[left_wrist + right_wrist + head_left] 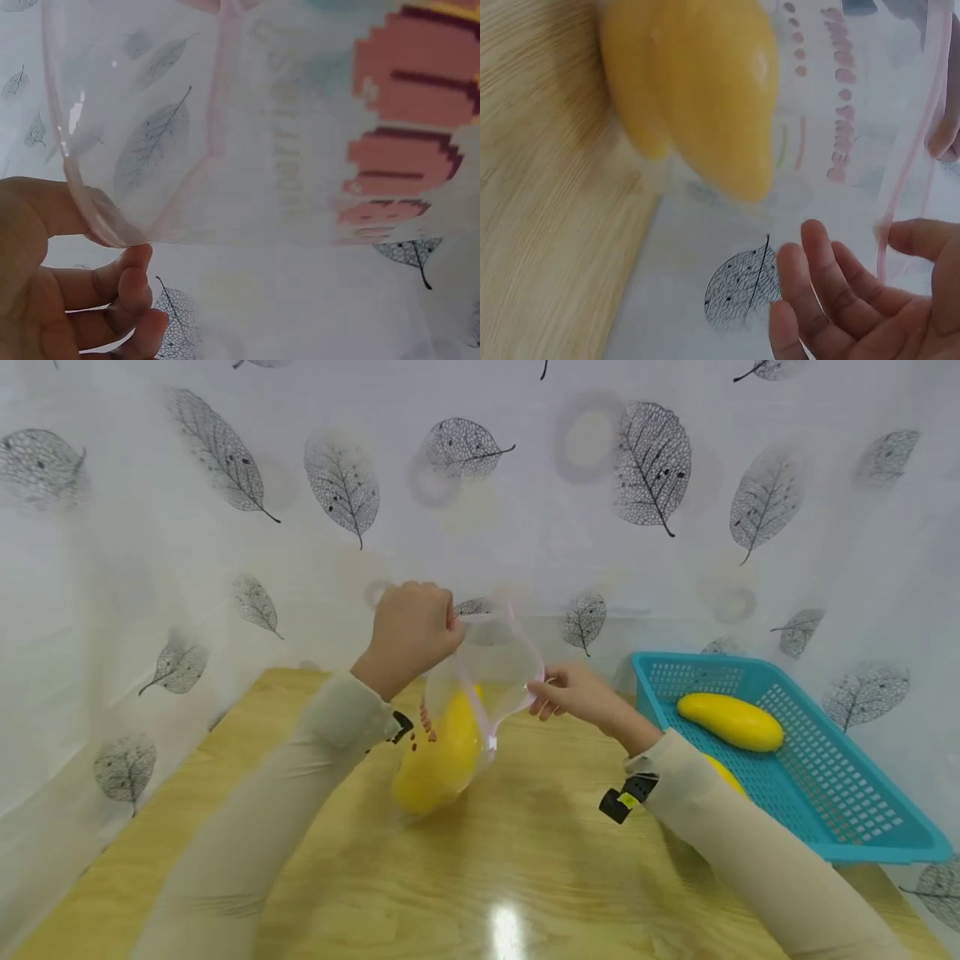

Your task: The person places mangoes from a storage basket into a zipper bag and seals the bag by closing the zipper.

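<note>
Head view: clear zip bag [475, 703] above the counter [525, 877], mouth agape, pink-edged; white slider [492, 743] at its near corner. Yellow mangoes [438, 760] low inside it; cannot tell whether the bag's base touches wood. Left hand [412, 631] at the bag's left upper rim, pinching it, knuckles up. Right hand [572, 695] at the bag's right rim, pinching the edge between thumb and fingers. Both sleeves pale; black strap [637, 789] on the right wrist. Right of the bag, well apart: turquoise basket [847, 735], one whole mango [729, 722] lying in it, another [724, 772] partly hidden by the right sleeve. Behind the bag: white curtain [517, 539], dark skeleton-leaf print.

Left wrist view: bag mouth close up, coral lettering on its wall, reading unclear. Left thumb shows through the film, pinching the rim with the fingers, which curl below it.

Right wrist view: two mangoes side by side in the bag, slightly blurred. Right thumb against the pink rim; remaining fingers spread loosely beside the bag. Left hand just visible across its mouth.
</note>
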Tool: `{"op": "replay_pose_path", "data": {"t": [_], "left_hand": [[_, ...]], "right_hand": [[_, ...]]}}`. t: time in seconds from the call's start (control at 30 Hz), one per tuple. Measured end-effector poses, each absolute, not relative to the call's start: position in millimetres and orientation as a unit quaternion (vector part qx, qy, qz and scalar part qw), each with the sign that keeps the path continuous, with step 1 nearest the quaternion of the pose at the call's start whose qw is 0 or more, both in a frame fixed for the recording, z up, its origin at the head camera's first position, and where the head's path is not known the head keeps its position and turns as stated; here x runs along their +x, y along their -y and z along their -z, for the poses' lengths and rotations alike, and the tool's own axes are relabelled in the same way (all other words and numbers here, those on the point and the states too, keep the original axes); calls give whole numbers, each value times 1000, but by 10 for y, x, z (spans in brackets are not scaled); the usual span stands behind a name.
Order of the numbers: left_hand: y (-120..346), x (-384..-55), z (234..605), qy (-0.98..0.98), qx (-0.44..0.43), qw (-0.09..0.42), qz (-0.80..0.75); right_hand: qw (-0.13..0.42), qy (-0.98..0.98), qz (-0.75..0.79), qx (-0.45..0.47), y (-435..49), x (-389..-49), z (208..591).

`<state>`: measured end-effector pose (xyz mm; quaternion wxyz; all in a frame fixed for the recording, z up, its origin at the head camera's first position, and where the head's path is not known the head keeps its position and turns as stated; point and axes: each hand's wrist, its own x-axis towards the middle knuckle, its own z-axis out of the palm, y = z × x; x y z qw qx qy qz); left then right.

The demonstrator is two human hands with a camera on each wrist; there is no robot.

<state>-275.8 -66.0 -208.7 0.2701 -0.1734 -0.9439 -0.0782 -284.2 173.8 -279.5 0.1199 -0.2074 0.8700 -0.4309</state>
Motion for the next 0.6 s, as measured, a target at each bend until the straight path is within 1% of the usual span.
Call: {"op": "replay_pose_path", "data": {"t": [0.17,0.27,0.6], "left_hand": [[632,-2747,2191,935,-177,288,103],[622,-2733,2212,934,-175,293,109],[588,-2747,2320,928,-187,296,124]], "right_hand": [[130,-882,381,-245,-1939,-2854,2844],[124,-887,368,-250,-2107,-2847,2837],[29,-941,257,-218,-2712,-2700,2576]]}}
